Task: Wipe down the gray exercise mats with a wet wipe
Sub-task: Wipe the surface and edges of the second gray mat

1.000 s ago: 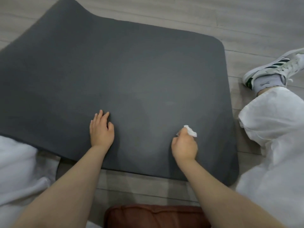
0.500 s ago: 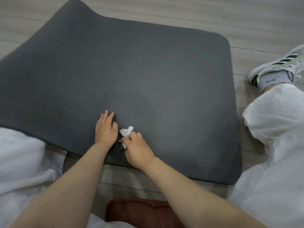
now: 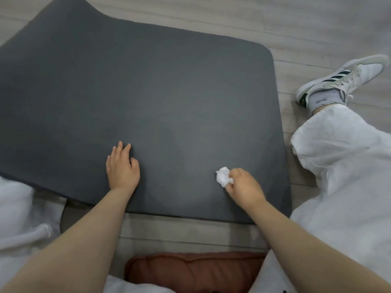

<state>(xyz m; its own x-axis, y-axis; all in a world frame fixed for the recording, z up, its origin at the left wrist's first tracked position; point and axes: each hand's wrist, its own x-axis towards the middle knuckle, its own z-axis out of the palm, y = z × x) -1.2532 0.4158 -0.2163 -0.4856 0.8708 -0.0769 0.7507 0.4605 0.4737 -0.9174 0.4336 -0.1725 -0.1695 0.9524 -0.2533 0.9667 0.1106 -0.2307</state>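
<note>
A dark gray exercise mat (image 3: 148, 92) lies flat on the wooden floor and fills most of the view. My left hand (image 3: 122, 167) rests flat on the mat near its front edge, fingers straight. My right hand (image 3: 243, 185) grips a crumpled white wet wipe (image 3: 222, 176) and holds it against the mat, toward the front right part. A faint damp patch shows on the mat between and beyond my two hands.
My right leg in white trousers (image 3: 342, 166) and a white sneaker (image 3: 342, 79) lie on the floor just right of the mat. White cloth (image 3: 19, 218) covers my left leg at the lower left. A brown cushion (image 3: 190, 269) sits under me. Wooden floor (image 3: 275, 22) surrounds the mat.
My right hand swept the wipe left until it was next to my left hand, then back to the right across the mat. My left hand stayed pressed in place.
</note>
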